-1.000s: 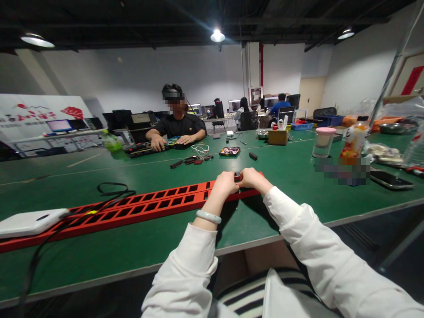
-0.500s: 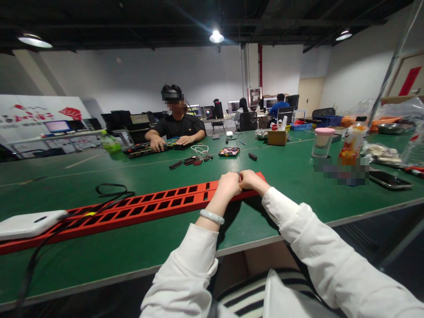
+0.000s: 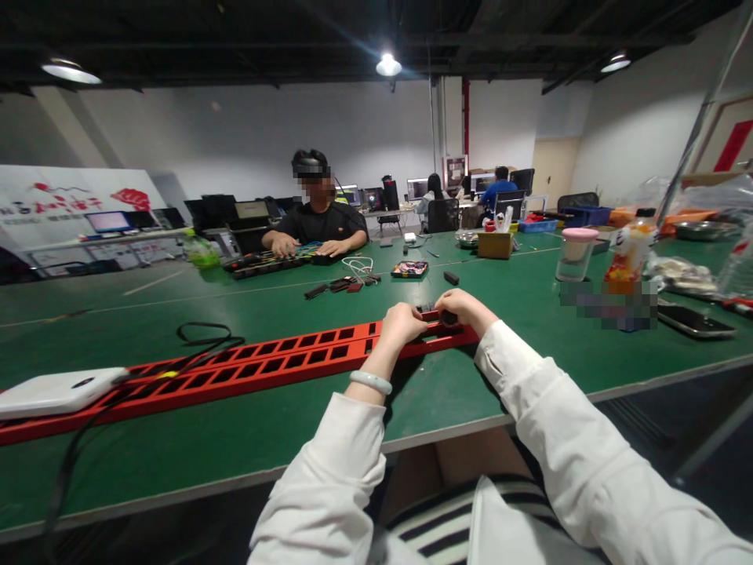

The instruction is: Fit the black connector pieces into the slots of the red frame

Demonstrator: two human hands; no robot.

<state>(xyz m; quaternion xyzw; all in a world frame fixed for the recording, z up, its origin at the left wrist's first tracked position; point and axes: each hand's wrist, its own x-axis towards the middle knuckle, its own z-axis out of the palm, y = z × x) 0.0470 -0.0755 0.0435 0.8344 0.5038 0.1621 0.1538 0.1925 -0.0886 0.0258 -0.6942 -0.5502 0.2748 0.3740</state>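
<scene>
Logging the head view: red slotted frame (image 3: pixel 358 351) lies flat on the green table (image 3: pixel 558 345), two rails side by side, running from the left edge of view to an end beneath the hands. Left hand (image 3: pixel 403 324) is bent over the frame near that end, fingertips at the rails; I cannot tell whether it grips or only steadies. Right hand (image 3: pixel 463 308) sits just beside it, the two apart by a narrow gap, fingers curled down over a dark piece (image 3: pixel 449 318). Pinched or merely covered, I cannot tell.

Handling estimate: frame looks stiff and rather light for its length; material uncertain, plastic or painted metal. Smooth faces, so I would expect it to slide or pivot if pushed at one end. Best hold, in my judgement: the solid outer walls, one hand each side of the working spot; the thin bars between slots look like the weakest places. Dark piece reads as small and hard, suited to a fingertip pinch on its sides.

Note: white device (image 3: pixel 59 390) appears to rest over the left end, black cable (image 3: pixel 75 446) draped across the rails; either could shift or snag if the frame were lifted.
</scene>
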